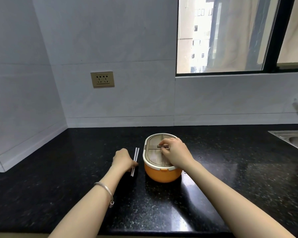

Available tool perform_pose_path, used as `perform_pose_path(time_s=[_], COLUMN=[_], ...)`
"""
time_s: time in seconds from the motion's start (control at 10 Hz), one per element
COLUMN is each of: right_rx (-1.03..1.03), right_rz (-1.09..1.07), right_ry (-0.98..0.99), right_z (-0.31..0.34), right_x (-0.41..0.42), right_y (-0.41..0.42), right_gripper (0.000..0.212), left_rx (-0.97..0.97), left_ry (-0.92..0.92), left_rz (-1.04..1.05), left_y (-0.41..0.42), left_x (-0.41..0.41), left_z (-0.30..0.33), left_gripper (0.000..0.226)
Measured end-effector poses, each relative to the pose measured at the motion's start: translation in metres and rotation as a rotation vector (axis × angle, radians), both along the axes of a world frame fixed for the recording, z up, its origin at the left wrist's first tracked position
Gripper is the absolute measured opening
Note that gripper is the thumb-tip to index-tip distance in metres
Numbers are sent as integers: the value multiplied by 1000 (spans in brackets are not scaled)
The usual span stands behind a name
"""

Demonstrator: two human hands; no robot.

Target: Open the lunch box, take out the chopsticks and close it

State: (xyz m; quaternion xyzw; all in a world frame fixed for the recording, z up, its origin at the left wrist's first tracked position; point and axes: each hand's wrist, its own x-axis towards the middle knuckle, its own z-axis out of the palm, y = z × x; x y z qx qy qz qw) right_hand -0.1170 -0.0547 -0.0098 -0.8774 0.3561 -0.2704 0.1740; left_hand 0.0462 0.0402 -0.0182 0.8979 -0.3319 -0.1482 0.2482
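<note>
I am looking down at a speckled black stone countertop [76, 169]. An oval orange plastic lunch box [162, 174] with a beige lid [154, 157] is sitting closed at centre. My right hand [176, 152] is pinching the brown latch [163, 146] on the lid. My left hand [122, 159] is curling around two white chopsticks [136, 154] lying just left of the box.

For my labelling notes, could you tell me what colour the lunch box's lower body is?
Orange; the lunch box body shows best in the head view, beneath its white-rimmed lid.
</note>
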Motion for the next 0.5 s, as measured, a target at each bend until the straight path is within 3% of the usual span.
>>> perform_pose_path(time_s=[0.3,0.5], right_rx=[24,111], right_rz=[7,31], right_ry=[-6,-160], right_z=[2,4], right_x=[-1,-9], right_y=[1,0], right_gripper=[24,30], left_rx=[-179,-379], left_ry=[-13,-18], left_rz=[-16,-159], left_y=[1,4], left_x=[0,-5], left_z=[11,31], left_gripper=[21,17])
